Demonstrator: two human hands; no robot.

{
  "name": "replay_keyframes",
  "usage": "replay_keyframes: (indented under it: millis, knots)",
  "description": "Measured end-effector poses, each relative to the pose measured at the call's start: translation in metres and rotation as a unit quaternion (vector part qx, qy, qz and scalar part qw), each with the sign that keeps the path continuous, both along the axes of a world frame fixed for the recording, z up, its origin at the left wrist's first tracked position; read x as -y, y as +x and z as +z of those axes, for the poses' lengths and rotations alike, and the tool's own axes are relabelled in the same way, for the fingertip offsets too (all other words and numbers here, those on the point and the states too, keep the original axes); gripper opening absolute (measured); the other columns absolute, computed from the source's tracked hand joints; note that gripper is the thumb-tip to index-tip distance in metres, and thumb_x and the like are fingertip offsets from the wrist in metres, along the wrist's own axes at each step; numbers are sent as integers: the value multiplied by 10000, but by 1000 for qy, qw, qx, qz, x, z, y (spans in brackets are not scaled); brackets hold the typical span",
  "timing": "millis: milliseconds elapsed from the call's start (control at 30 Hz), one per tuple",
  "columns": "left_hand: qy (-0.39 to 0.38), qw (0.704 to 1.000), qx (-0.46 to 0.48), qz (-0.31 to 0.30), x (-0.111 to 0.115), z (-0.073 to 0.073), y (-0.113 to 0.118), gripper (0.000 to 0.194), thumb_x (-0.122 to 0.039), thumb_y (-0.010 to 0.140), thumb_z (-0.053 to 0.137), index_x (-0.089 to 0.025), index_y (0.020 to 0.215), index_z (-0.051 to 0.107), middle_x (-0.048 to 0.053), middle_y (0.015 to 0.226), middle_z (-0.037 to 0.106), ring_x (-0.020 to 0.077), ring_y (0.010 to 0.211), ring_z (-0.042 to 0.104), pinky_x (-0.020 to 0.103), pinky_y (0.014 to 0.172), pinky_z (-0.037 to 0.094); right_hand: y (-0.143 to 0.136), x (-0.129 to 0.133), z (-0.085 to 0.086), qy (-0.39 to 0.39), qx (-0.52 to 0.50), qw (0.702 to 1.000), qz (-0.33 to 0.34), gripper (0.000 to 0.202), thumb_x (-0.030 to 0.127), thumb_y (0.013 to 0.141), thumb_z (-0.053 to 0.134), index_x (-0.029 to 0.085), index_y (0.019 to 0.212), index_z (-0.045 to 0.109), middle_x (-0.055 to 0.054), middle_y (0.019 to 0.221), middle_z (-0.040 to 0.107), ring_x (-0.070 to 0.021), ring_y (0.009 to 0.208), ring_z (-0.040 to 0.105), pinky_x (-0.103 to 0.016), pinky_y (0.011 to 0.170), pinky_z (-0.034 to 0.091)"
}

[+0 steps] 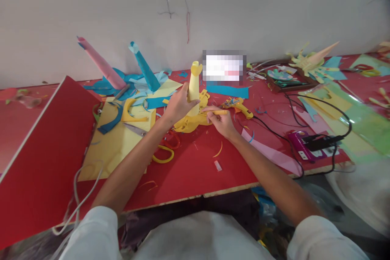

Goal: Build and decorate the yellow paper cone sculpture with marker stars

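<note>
The left hand (179, 106) is gripping a pale-yellow rolled-paper tube (194, 85), probably steadying it; just beside, the right hand (222, 122) is pinching a slim yellow pen-like stick (219, 112).

A red table (185, 178) bears a yellow paper piece (186, 125), a glue gun (244, 109) and a blue strip (228, 92).
</note>
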State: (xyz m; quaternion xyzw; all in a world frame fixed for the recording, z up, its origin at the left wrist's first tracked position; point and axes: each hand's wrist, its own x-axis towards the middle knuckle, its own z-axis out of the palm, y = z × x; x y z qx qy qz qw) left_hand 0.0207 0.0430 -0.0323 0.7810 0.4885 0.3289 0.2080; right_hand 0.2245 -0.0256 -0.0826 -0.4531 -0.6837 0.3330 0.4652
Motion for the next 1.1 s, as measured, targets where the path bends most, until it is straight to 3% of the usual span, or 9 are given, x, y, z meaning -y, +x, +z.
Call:
replay_keyframes:
  millis: [167, 233, 433, 567, 633, 900, 1033, 1100]
  knots:
    - [-22, 1000, 10, -9, -2, 1, -4, 450, -346, 852, 757, -221, 1225, 540, 61, 986, 702, 239, 916, 703, 341, 763, 558, -2, -22, 3, 72, 38, 994, -74, 581, 700, 958, 508, 195, 718, 666, -5, 581, 552, -130, 527, 479, -297, 547, 353]
    - [-25, 1000, 0, -7, 0, 4, -4, 430, -347, 851, 760, -220, 1198, 540, 57, 964, 697, 235, 900, 701, 335, 754, 547, -5, -25, 4, 77, 42, 994, -70, 561, 662, 963, 528, 195, 668, 631, 4, 550, 514, -123, 513, 451, -296, 539, 330]
    - [-29, 995, -99, 2, 12, 19, -3, 429, -376, 838, 768, -212, 1158, 533, 50, 933, 685, 262, 885, 686, 334, 722, 488, -6, -15, 3, -10, 22, 999, 38, 388, 512, 965, 578, 199, 772, 702, -8, 651, 618, -134, 572, 520, -274, 549, 371]
    - [-38, 993, -116, -1, 17, 26, 0, 399, -377, 875, 727, -208, 1181, 536, 60, 945, 698, 263, 888, 685, 328, 718, 465, -4, -14, 4, -42, 11, 994, 105, 200, 370, 915, 633, 214, 915, 757, -63, 957, 758, -201, 870, 688, -300, 725, 514]
    - [-36, 992, -120, 5, 19, 29, 2, 377, -361, 896, 703, -201, 1194, 536, 73, 962, 706, 270, 911, 687, 333, 730, 469, -3, -15, 4, -44, 9, 993, 111, 167, 325, 891, 641, 216, 930, 761, -66, 978, 759, -211, 915, 704, -310, 758, 532]
    - [-41, 990, -134, 19, 28, 34, 11, 344, -394, 941, 664, -184, 1189, 551, 95, 1006, 722, 264, 906, 696, 344, 752, 484, -1, -20, -2, -61, -17, 996, 66, 132, 309, 886, 636, 205, 892, 717, -38, 829, 730, -177, 735, 660, -278, 615, 471]
    - [-34, 983, -176, 28, 30, 51, 6, 428, -464, 962, 623, -191, 1280, 538, 117, 1084, 740, 290, 957, 710, 360, 767, 496, -4, -16, 4, -31, 8, 997, 64, 114, 298, 897, 636, 221, 934, 711, -36, 852, 726, -160, 683, 633, -278, 585, 470]
    - [-33, 971, -232, 39, 29, 65, 0, 486, -545, 954, 612, -189, 1280, 558, 139, 1099, 743, 319, 981, 713, 386, 795, 501, -6, -13, 10, 12, 32, 996, 78, 114, 311, 915, 643, 232, 935, 724, -50, 893, 737, -183, 761, 666, -310, 655, 519]
